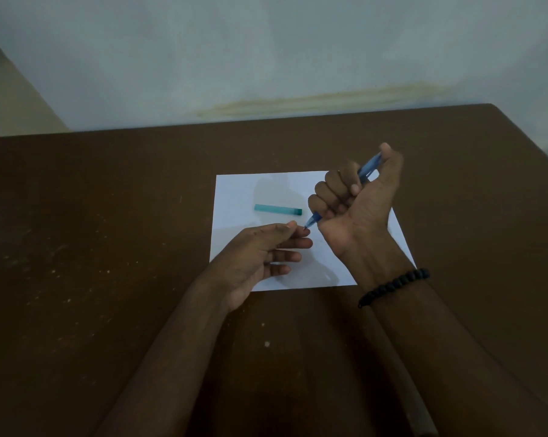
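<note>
Right hand (pixel 357 197) fisted round a pen (pixel 369 166), left hand (pixel 260 257) at its tip.
Right wrist bent back, palm and inner wrist turned toward the camera, four fingers (pixel 329 187) curled round the barrel, thumb stretched up along its upper end. Left hand lower, palm facing right, fingers loosely extended and stacked one over another, thumb tip laid on the index finger right beside the pen's point; pinching or only touching, not clear. Both forearms bare, entering from the bottom edge and converging toward the middle.
</note>
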